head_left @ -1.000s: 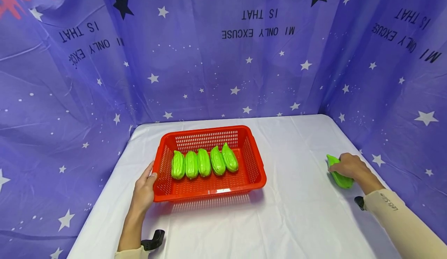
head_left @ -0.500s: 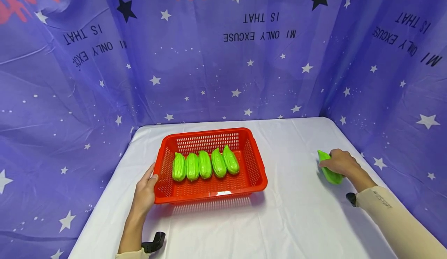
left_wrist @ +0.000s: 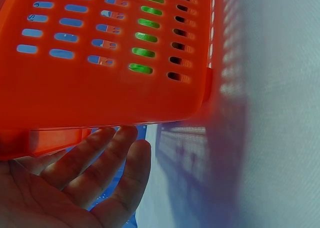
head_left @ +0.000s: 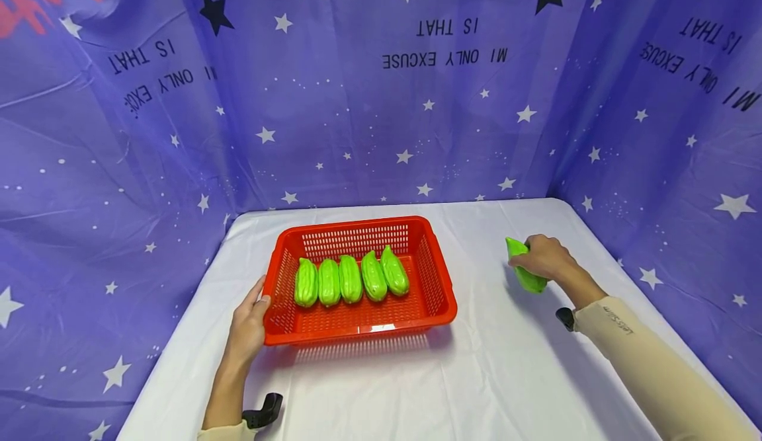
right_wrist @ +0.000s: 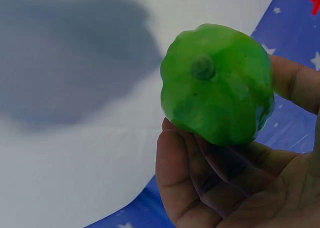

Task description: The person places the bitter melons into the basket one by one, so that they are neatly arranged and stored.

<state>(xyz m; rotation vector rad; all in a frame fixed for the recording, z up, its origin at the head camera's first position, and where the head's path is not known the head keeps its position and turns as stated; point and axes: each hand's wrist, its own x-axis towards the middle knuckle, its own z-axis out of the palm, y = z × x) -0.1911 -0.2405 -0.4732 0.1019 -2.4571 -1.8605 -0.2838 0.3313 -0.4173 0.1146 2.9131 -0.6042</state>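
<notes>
In the head view, my right hand (head_left: 549, 256) grips a bright green ribbed gourd (head_left: 524, 266) with a pointed tip, held above the white table on the right. The right wrist view shows the stubby end of this gourd (right_wrist: 215, 83), with the thumb on one side and fingers (right_wrist: 175, 168) on the other. My left hand (head_left: 245, 325) holds the left rim of a red perforated plastic basket (head_left: 381, 327). Up close in the left wrist view, the fingers (left_wrist: 107, 163) are at the rim of the basket (left_wrist: 100, 103). Several similar gourds (head_left: 350, 279) lie side by side inside it.
A white cloth-covered table (head_left: 500, 361) bears the basket left of centre. Purple curtains (head_left: 381, 130) printed with stars and lettering enclose the back and both sides. Bare basket floor (head_left: 418, 299) shows right of the row of gourds.
My right hand has carried the gourd leftward from the table's right side, lifting it off the cloth. The left hand and basket have stayed put.
</notes>
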